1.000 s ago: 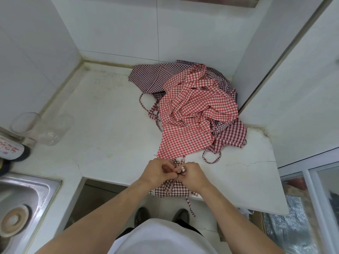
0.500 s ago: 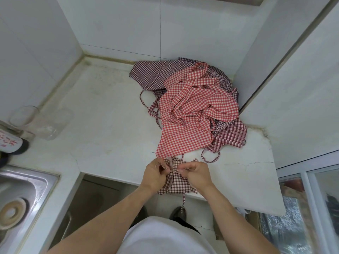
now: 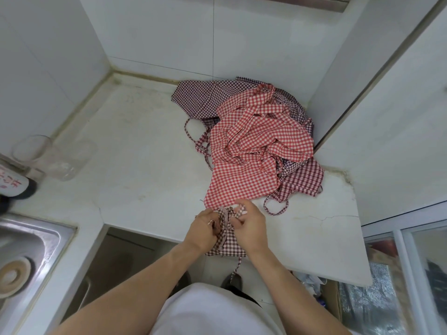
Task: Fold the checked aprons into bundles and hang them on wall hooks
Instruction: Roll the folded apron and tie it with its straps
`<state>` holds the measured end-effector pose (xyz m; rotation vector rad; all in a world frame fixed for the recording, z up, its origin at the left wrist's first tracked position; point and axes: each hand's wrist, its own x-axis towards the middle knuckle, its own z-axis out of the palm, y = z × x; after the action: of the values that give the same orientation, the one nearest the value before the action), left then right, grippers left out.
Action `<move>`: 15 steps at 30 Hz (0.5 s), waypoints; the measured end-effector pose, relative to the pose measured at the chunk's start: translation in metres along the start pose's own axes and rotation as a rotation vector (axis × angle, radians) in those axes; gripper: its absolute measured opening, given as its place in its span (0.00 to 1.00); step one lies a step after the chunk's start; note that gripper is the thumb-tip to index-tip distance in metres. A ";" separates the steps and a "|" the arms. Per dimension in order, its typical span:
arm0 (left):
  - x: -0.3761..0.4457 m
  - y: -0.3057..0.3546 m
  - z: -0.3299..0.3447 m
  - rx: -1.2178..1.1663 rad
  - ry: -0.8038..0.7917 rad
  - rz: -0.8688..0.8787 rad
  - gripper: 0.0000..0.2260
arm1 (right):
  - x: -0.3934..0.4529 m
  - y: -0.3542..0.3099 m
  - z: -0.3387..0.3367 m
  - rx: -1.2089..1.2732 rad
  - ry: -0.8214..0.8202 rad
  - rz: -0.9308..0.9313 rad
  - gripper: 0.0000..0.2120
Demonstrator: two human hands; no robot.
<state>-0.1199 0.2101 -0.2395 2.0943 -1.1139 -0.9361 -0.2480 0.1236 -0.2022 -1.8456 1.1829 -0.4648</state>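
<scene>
At the near counter (image 3: 150, 165) edge, the left hand (image 3: 204, 229) pinches the dark bundle (image 3: 227, 243) while the right hand (image 3: 250, 224) has drawn its strap loop up and out, fingers curled on it, so the tie looks nearly cinched, the pile (image 3: 254, 141) waiting beyond.

White stone table (image 3: 145, 151) in the corner of the tiled walls, its surface stained, with a thin crack running in from the right edge. The landmark is the pile of checked aprons (image 3: 256, 146), red check on top of dark maroon check, heaped against the back right corner, with a maroon strap loop (image 3: 275, 206) trailing off its near side onto bare stone. Just in front of the pile, at the table's near edge, sits a small maroon checked bundle (image 3: 228, 240); far to the pile's left lies a clear glass jar (image 3: 60, 158) on its side, and beyond it, nearer, the steel sink (image 3: 31, 240) is set in.
</scene>
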 end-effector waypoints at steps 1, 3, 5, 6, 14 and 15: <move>0.003 -0.008 0.003 0.049 -0.013 0.008 0.15 | -0.001 0.000 0.004 0.039 0.012 0.014 0.24; 0.004 -0.012 0.005 0.081 -0.003 0.038 0.17 | -0.003 -0.001 0.010 0.167 0.076 0.102 0.32; -0.006 0.007 -0.003 0.052 0.030 0.058 0.12 | -0.006 0.000 0.014 0.283 0.148 0.164 0.31; -0.007 0.011 -0.003 0.049 0.047 0.059 0.10 | -0.007 0.002 0.015 0.291 0.173 0.157 0.27; -0.007 0.017 -0.005 0.059 0.062 0.020 0.06 | -0.007 0.015 0.019 0.135 0.168 -0.009 0.11; -0.008 0.018 -0.004 0.060 0.068 0.010 0.07 | -0.007 0.018 0.020 0.104 0.171 -0.023 0.08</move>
<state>-0.1278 0.2088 -0.2208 2.1499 -1.1290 -0.8297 -0.2472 0.1360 -0.2270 -1.7591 1.2277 -0.6954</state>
